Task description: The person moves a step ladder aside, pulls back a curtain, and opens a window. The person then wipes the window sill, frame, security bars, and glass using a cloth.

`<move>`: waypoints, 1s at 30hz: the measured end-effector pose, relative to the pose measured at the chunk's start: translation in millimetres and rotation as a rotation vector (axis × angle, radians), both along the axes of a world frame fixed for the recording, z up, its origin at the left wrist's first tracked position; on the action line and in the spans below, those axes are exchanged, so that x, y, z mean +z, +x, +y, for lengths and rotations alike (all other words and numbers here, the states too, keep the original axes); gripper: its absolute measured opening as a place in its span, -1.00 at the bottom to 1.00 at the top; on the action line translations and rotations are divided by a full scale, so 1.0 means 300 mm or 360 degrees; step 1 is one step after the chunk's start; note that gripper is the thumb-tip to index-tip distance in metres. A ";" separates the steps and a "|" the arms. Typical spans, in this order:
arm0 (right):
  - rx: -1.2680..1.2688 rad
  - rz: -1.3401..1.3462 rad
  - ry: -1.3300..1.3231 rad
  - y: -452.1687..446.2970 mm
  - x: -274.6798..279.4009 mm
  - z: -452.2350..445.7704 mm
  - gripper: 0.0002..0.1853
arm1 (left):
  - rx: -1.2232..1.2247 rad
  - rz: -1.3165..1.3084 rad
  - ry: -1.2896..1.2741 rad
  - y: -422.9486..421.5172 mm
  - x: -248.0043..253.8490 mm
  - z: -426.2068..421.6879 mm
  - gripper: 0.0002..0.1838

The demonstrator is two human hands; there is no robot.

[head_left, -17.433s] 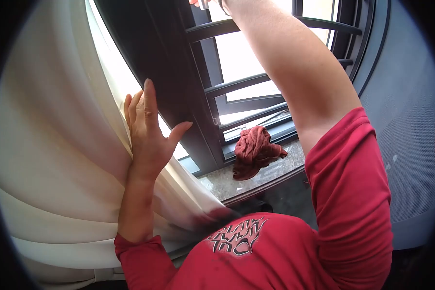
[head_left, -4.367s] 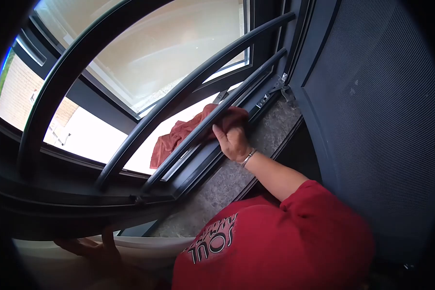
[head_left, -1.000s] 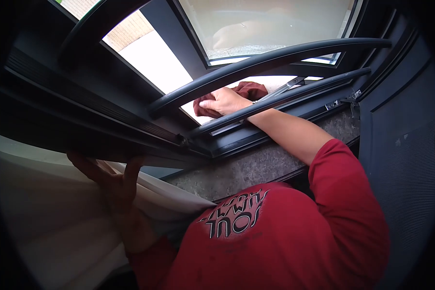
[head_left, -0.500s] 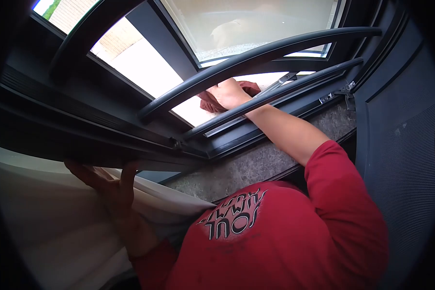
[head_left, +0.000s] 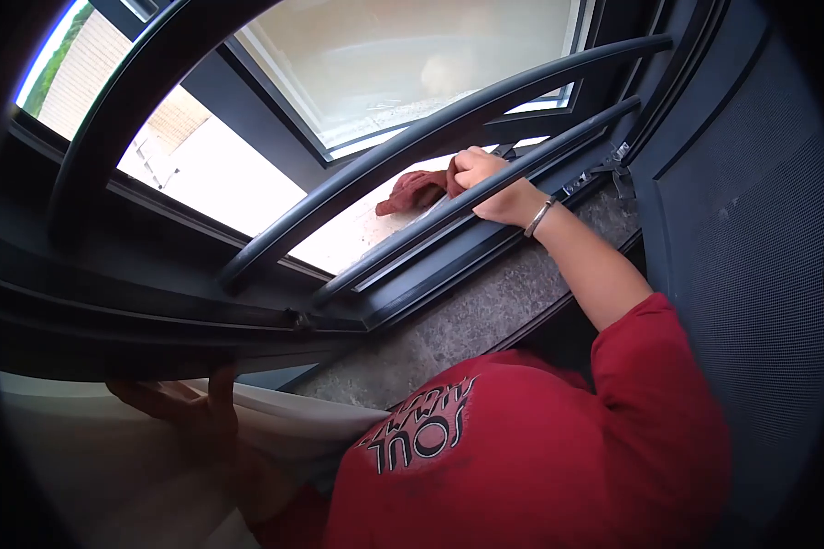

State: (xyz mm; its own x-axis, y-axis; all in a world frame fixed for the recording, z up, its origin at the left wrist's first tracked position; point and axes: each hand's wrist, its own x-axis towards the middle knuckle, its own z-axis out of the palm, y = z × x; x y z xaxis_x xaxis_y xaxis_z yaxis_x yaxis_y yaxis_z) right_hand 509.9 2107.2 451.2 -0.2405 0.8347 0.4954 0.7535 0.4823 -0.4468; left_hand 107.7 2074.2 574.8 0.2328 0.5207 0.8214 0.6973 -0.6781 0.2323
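My right hand (head_left: 493,183) reaches out between the window's curved dark bars, closed around a reddish-brown cloth (head_left: 414,190). Part of the cloth hangs loose left of my fingers, over the bright outer sill (head_left: 371,233). A bracelet (head_left: 539,218) circles that wrist, close to the lower bar (head_left: 558,146). At the lower left, in shade, my left hand (head_left: 188,407) grips the edge of the dark window frame (head_left: 156,343). Its fingertips are hidden by the frame.
The upper curved bar (head_left: 412,128) crosses above my right hand. Beyond it stands an outward-open glass pane (head_left: 412,64). A grey stone sill (head_left: 467,325) runs along the inside, a mesh screen panel (head_left: 760,265) stands right, and a pale curtain (head_left: 284,416) hangs at left.
My right hand has drawn back toward the lower bar with the cloth, baring the bracelet. The view has shifted slightly; my left hand stays at the frame edge.
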 end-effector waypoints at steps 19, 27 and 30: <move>-0.0765 -0.0183 0.0219 -0.097 -0.046 -0.091 -0.97 | 0.0226 -0.0001 0.0006 0.014 0.006 -0.037 0.14; -0.0896 -0.0097 0.0370 -0.237 -0.069 0.019 -0.70 | 0.0281 0.0203 -0.0060 -0.049 -0.049 -0.007 0.06; -0.1377 -0.0017 0.0599 -0.048 -0.081 0.028 -0.66 | 0.0176 0.0100 -0.0165 -0.030 -0.043 -0.007 0.14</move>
State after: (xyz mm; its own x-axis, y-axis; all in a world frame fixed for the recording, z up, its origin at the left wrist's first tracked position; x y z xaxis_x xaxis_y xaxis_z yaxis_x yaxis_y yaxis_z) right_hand 495.6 2115.7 426.9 0.3820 0.5109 0.7701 0.9204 -0.1355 -0.3667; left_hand 98.8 2072.0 562.0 0.2183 0.6275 0.7474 0.7818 -0.5708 0.2509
